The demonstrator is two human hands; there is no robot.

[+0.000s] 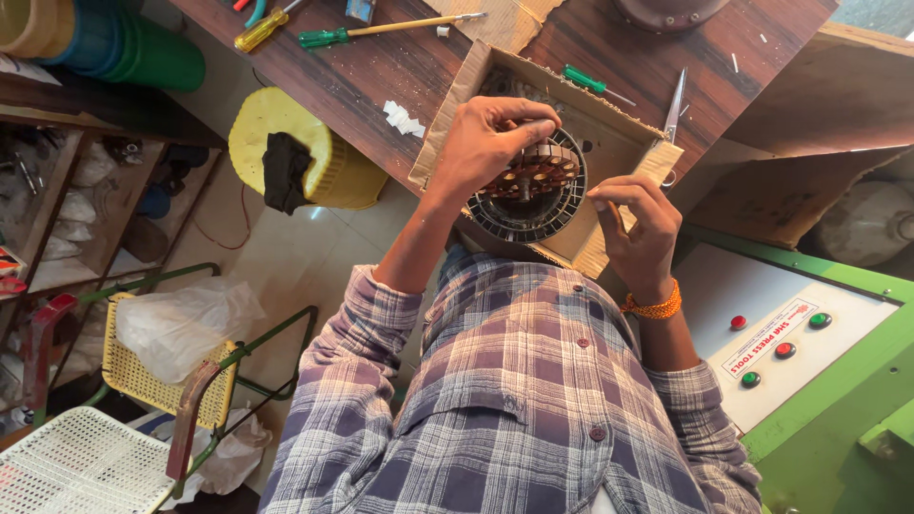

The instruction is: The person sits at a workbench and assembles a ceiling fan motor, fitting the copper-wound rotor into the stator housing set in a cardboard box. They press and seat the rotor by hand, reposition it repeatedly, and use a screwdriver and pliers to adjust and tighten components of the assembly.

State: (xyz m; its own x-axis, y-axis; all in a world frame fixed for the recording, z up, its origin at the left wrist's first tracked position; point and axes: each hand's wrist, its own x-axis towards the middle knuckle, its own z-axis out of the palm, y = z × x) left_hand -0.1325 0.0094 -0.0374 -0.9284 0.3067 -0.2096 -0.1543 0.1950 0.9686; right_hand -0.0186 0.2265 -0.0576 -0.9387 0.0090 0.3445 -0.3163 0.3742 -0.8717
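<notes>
While the stator (pixel 528 186) sits up over the cardboard box (pixel 609 143), we've got both hands on it. Our left hand (pixel 490 143) is curled over the top-left of the ring, fingers wrapped across the copper-coloured coils, so it's properly gripping the thing. Our right hand (pixel 638 224) is at the right edge, thumb and fingertips pinched together right against the rim; looks like it's nipping something thin there, but we can't really tell what, too small to see. There's an orange thread band (pixel 655 306) on that wrist.

The box lies open on the dark wood worktop (pixel 381 76), at its near edge. Further back on the worktop there's a long green-handled screwdriver (pixel 381 30), a yellow-handled one (pixel 262 30) just left of it, and a small green one (pixel 590 84) along the box's far rim. Scissors (pixel 674 109) lie just right of the box. A few white scraps (pixel 405 119) sit near the box's left flap.

Off to the right is a green machine with a white panel (pixel 790 338) carrying red and green buttons. Down left, a yellow stool (pixel 286 148) has a black cloth on it.
</notes>
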